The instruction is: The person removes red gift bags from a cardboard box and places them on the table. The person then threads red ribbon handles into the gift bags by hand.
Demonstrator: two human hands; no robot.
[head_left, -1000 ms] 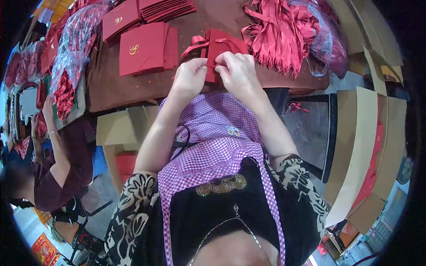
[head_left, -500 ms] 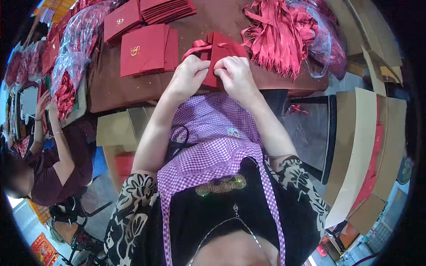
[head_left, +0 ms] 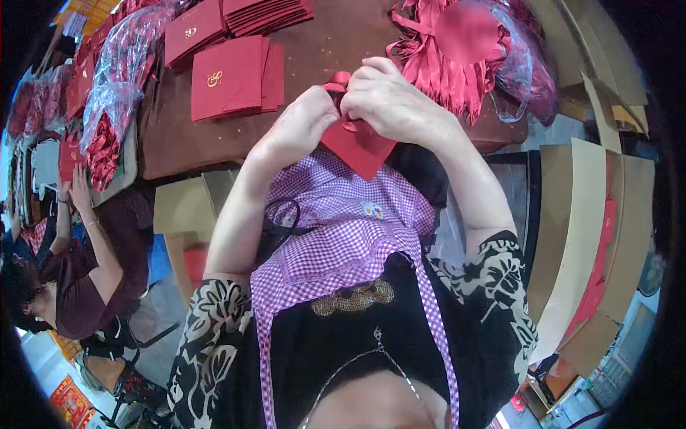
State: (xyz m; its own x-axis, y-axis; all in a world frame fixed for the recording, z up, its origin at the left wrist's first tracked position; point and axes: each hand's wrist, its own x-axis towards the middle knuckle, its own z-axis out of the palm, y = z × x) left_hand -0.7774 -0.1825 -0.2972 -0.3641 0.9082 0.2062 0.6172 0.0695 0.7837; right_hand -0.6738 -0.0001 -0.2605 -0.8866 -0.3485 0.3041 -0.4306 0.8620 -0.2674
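A small red paper bag [head_left: 364, 151] is tilted at the table's front edge, one corner pointing down over the checked apron. Red ribbon [head_left: 339, 80] loops at its top, with another bit showing between my hands. My left hand [head_left: 306, 118] is closed, its fingertips pinching at the ribbon by the bag's top. Close beside it, my right hand [head_left: 386, 100] has bent fingers closed on the ribbon too. The fingers partly hide the ribbon and the bag's upper part.
Red bags with gold print [head_left: 227, 79] lie flat at left, with more stacked behind. Red ribbons [head_left: 436, 79] are heaped at right on the brown table [head_left: 171, 154]. Cardboard boxes [head_left: 561, 243] stand on both sides. A co-worker [head_left: 89, 286] works at far left.
The bag has turned and come nearer my body, its corner now pointing down. My right hand has risen and rotated over the ribbon. The co-worker's hands have shifted at far left.
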